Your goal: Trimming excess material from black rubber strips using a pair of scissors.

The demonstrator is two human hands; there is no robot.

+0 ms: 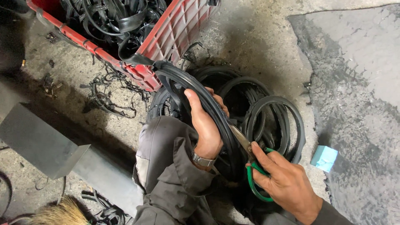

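- The left hand (206, 125) has its fingers wrapped round a black rubber ring (208, 104), held upright over the lap.
- The right hand (283, 181) grips green-handled scissors (252, 166), fingers through the loops, blades at the ring.
- More rubber rings (275, 121) lie on the concrete floor (258, 37), beside a red crate (175, 29).

Red crate (175, 29); small blue block (324, 158); grey metal bar (39, 141).

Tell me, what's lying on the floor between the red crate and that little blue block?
In the head view, a pile of black rubber rings lies between the red crate and the blue block, with bare concrete floor around it.
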